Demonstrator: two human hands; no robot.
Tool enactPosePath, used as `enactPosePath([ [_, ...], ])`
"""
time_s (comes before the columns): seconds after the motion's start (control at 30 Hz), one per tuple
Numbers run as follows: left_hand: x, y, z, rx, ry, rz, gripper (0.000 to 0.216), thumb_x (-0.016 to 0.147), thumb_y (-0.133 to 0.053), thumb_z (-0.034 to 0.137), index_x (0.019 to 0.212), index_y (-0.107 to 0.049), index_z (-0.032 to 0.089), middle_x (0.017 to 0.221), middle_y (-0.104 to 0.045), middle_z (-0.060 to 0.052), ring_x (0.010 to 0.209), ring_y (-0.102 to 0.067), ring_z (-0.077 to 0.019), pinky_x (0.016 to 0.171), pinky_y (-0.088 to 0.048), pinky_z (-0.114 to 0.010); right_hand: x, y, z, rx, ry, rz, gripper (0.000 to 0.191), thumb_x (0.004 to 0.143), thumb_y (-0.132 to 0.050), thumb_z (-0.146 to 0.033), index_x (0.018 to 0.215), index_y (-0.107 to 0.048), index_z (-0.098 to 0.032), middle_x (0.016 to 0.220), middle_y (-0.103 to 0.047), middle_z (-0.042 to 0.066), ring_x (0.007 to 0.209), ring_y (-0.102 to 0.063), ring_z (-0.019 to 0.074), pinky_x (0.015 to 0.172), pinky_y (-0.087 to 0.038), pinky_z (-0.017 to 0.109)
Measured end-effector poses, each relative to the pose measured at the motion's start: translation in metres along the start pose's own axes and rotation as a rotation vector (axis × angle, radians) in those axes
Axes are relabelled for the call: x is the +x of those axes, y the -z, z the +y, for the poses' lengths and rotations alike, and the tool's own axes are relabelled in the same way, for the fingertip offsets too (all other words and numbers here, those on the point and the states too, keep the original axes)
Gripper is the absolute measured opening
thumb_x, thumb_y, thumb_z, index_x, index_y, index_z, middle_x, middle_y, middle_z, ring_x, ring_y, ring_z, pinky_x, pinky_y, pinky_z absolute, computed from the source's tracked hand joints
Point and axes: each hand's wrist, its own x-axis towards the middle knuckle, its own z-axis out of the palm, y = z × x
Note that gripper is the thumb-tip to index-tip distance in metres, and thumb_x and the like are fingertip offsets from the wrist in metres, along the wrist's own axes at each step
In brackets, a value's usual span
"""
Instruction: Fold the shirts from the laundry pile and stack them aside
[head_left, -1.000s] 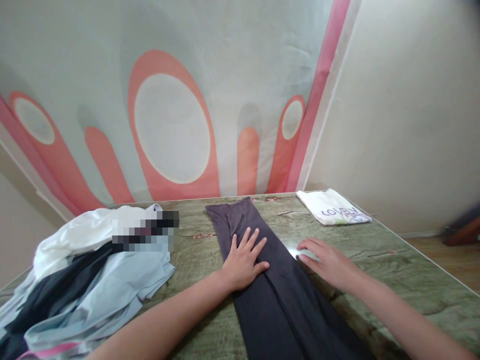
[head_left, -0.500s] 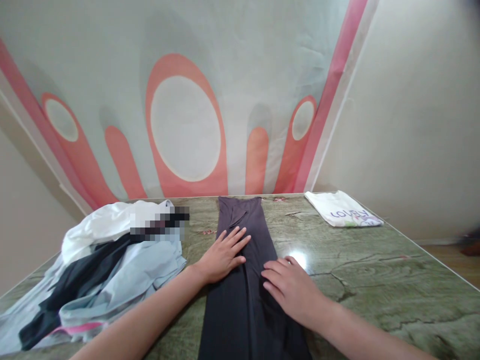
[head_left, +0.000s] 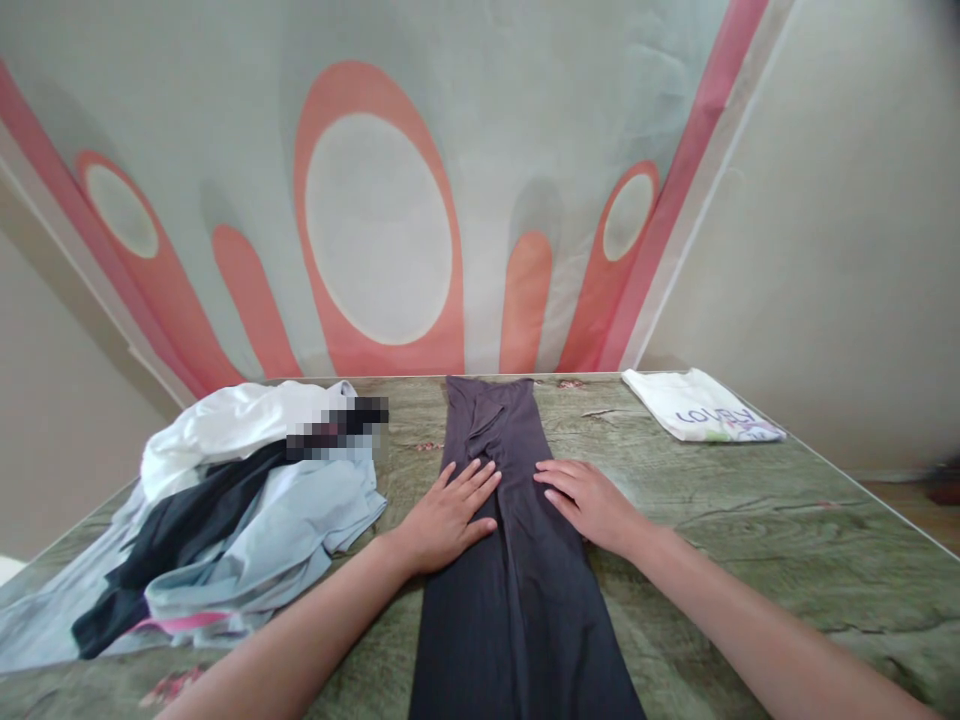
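A long dark grey garment (head_left: 517, 590) lies stretched lengthwise down the middle of a green marble-patterned table (head_left: 750, 540). My left hand (head_left: 450, 512) lies flat on the garment's left edge, fingers stretched out and apart. My right hand (head_left: 589, 500) rests flat on its right edge, fingers together and pointing left. Neither hand grips the cloth. The garment's far end (head_left: 487, 405) reaches the table's back edge and shows a fold.
A heap of clothes (head_left: 225, 510) in white, pale blue, black and pink covers the table's left side. A folded white T-shirt (head_left: 701, 405) with printed letters sits at the back right. A wall hanging (head_left: 375, 200) with orange ovals is behind the table.
My right hand slid from the bare table onto the garment, then up its right edge. The left hand stayed flat on the cloth. The garment now lies straighter in view.
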Motion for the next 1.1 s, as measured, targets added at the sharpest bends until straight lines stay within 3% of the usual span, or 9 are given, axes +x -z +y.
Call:
enactPosePath([
  [0.1,0.000,-0.002,0.001,0.003,0.015,-0.001,0.061,0.098,-0.026,0.055,0.152,-0.015,0.028,0.158,-0.020,-0.003,0.146,-0.014,-0.0214,0.116,-0.014,-0.045,-0.004,-0.001,-0.001,-0.003,-0.011,0.019,0.032,0.094,-0.046,-0.020,0.123,-0.060,-0.026,0.129,-0.060,0.005,0.118,-0.054,0.0197,0.100,-0.043,0.044],
  [0.3,-0.002,-0.005,0.008,0.028,0.088,0.000,0.068,0.097,-0.024,0.056,0.150,-0.024,0.012,0.157,-0.018,-0.014,0.146,-0.011,-0.0244,0.117,-0.015,-0.043,0.005,0.000,0.003,0.029,-0.010,0.003,0.026,0.093,-0.049,-0.021,0.114,-0.065,-0.025,0.118,-0.065,0.006,0.110,-0.057,0.0202,0.095,-0.045,0.042],
  [0.5,-0.002,-0.002,-0.001,0.015,0.010,-0.017,0.069,0.096,-0.025,0.059,0.151,-0.020,0.017,0.158,-0.017,-0.011,0.146,-0.010,-0.0233,0.117,-0.012,-0.044,0.004,0.004,-0.004,-0.040,-0.015,-0.005,0.025,0.092,-0.048,-0.017,0.111,-0.064,-0.021,0.109,-0.065,0.006,0.104,-0.056,0.0208,0.091,-0.045,0.041],
  [0.63,0.004,0.005,-0.027,-0.042,-0.018,-0.093,0.067,0.097,-0.028,0.057,0.152,-0.016,0.021,0.158,-0.016,-0.008,0.146,-0.013,-0.0216,0.118,-0.011,-0.043,-0.011,0.008,-0.027,-0.112,-0.048,-0.026,0.024,0.093,-0.046,-0.017,0.109,-0.063,-0.018,0.102,-0.064,0.008,0.100,-0.055,0.0214,0.087,-0.045,0.037],
  [0.73,0.006,0.014,-0.043,-0.089,-0.003,-0.148,0.057,0.099,-0.029,0.049,0.149,-0.027,0.022,0.156,-0.024,-0.006,0.144,-0.019,-0.0195,0.118,-0.011,-0.040,-0.022,0.015,-0.054,-0.140,-0.031,-0.092,0.020,0.092,-0.046,-0.018,0.097,-0.065,-0.019,0.090,-0.063,0.006,0.090,-0.055,0.0201,0.081,-0.044,0.035],
  [0.87,0.002,0.013,-0.033,-0.082,0.097,-0.127,0.048,0.100,-0.030,0.038,0.142,-0.042,0.019,0.152,-0.034,-0.008,0.142,-0.027,-0.0214,0.117,-0.020,-0.040,-0.015,0.026,-0.073,-0.105,0.133,-0.247,0.023,0.092,-0.049,-0.026,0.076,-0.064,-0.021,0.074,-0.062,0.002,0.077,-0.055,0.0176,0.074,-0.043,0.033],
  [0.97,-0.002,-0.002,-0.006,-0.032,0.216,-0.031,0.050,0.097,-0.035,0.034,0.143,-0.039,0.012,0.153,-0.032,-0.014,0.142,-0.027,-0.0259,0.115,-0.025,-0.041,0.011,0.029,-0.046,-0.033,0.134,-0.155,0.024,0.095,-0.045,-0.029,0.085,-0.066,-0.022,0.082,-0.066,0.003,0.084,-0.059,0.0175,0.083,-0.045,0.034],
  [1.03,-0.002,-0.012,0.009,0.009,0.240,0.040,0.053,0.098,-0.034,0.035,0.144,-0.035,0.010,0.154,-0.028,-0.016,0.143,-0.021,-0.0276,0.115,-0.023,-0.044,0.028,0.023,-0.012,-0.006,0.055,0.022,0.027,0.096,-0.040,-0.025,0.109,-0.064,-0.021,0.111,-0.065,0.008,0.107,-0.057,0.0193,0.095,-0.044,0.038],
  [1.1,0.000,-0.019,0.016,0.036,0.210,0.074,0.055,0.099,-0.032,0.038,0.147,-0.031,0.012,0.155,-0.024,-0.016,0.145,-0.016,-0.0279,0.116,-0.020,-0.047,0.037,0.013,0.022,-0.009,0.019,0.061,0.036,0.096,-0.039,-0.029,0.128,-0.055,-0.022,0.131,-0.057,0.009,0.125,-0.048,0.0209,0.104,-0.039,0.043],
])
